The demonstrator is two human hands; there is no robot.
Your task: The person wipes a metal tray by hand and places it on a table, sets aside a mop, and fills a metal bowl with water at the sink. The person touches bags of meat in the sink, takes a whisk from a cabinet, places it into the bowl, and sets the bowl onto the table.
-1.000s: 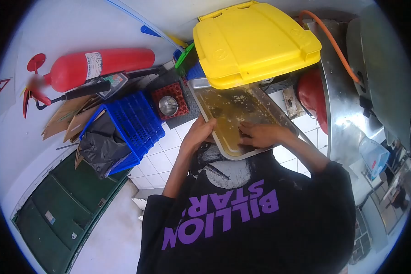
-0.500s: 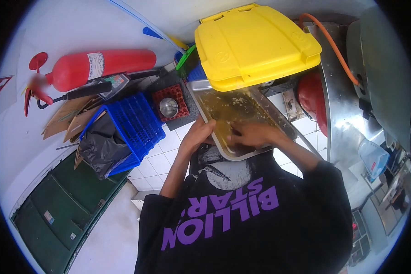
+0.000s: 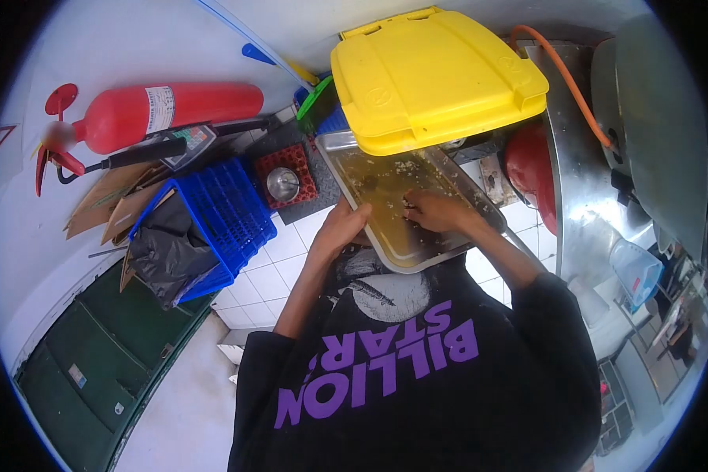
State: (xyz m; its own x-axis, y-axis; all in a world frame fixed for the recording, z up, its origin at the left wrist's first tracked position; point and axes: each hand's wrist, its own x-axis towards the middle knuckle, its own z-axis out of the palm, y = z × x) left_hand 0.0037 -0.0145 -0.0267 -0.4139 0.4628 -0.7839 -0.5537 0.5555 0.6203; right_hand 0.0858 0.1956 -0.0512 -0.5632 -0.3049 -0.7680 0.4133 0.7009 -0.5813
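A deep metal tray (image 3: 401,258) is tilted in front of my body, its far end beneath the yellow lid of a bin (image 3: 440,82). Yellowish liquid or residue covers the tray's bottom, with pale food scraps (image 3: 405,167) scattered over it. My left hand (image 3: 343,226) grips the tray's left rim, thumb on top and fingers underneath. Inside the tray is my right hand (image 3: 440,212), its fingers curled together over the bottom. Pale bits show at those fingertips, but what they hold is too small to make out.
On the left are a blue crate (image 3: 232,228) with a black bag (image 3: 169,252), a metal bowl (image 3: 283,184) on a red tray (image 3: 303,161), and a red fire extinguisher (image 3: 173,114). A steel counter (image 3: 578,181) and red gas cylinder (image 3: 529,169) stand on the right.
My right hand has moved away from the tray's near end toward its middle, and its fingers have drawn together. My left hand stays on the rim. The view has shifted slightly.
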